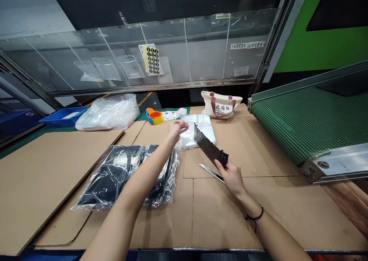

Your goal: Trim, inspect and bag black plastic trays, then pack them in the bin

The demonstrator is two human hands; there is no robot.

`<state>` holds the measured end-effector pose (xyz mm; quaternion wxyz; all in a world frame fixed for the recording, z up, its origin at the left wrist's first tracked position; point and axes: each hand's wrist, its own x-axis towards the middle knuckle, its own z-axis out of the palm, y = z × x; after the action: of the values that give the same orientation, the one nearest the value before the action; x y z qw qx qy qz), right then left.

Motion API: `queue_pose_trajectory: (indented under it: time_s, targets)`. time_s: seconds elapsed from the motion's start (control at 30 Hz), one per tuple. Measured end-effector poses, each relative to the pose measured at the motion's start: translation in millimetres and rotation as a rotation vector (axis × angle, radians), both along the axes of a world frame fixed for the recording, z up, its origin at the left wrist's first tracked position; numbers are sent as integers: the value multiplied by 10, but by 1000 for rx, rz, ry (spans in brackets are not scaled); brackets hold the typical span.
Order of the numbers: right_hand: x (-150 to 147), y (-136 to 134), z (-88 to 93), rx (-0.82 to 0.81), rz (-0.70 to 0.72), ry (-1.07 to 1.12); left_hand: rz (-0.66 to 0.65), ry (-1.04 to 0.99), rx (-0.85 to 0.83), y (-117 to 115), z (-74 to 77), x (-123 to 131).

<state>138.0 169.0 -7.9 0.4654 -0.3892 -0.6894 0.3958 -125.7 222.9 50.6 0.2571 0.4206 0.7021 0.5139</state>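
My right hand (pixel 232 177) grips the lower end of a long black perforated panel (pixel 209 145), which slants up and away over the cardboard. Just left of that hand, a utility knife (pixel 212 173) with a silver blade lies on the cardboard. My left hand (pixel 176 130) hangs open in the air and holds nothing, close to a white plastic bag (pixel 199 130) behind the panel. Below my left forearm lies a clear plastic bag (pixel 115 176) holding black items, partly hidden by that arm.
Flattened cardboard sheets (pixel 51 184) cover the bench. Behind them are a blue crate (pixel 63 117), a bundle of white plastic (pixel 108 113), an orange and yellow roll (pixel 154 116) and a canvas tote bag (pixel 220 104). A green conveyor belt (pixel 307 123) runs along the right, and a clear acrylic screen (pixel 143 54) stands behind.
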Motion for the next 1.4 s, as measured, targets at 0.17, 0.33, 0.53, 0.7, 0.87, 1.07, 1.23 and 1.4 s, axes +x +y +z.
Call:
queue_pose_trajectory:
  time_s: [0.17,0.33,0.53,0.7,0.87,1.07,1.23,1.4]
  targets:
    - [2,55,-54,-79,-74,51,-35,-81,15,-70,63,60]
    - [21,158,-94,-173,-168,175,-35,70,4,-267,27,17]
    - [10,200,-146,-254,-182,313,121,134,27,-264,54,-154]
    - [3,217,-110,-304,-164,458,180,147,11,-161,-8,-129]
    - [107,225,85,-665,158,628,-9,274,-48,-249,-126,29]
    - [365,-77,77,-1064,328,648,-174,342,-124,-433,-111,74]
    - [426,-490,-77,-1124,129,784,-255,455,-163,-586,-53,203]
    - [238,-888,-121,-1107,-16,954,-213,725,-201,-708,25,379]
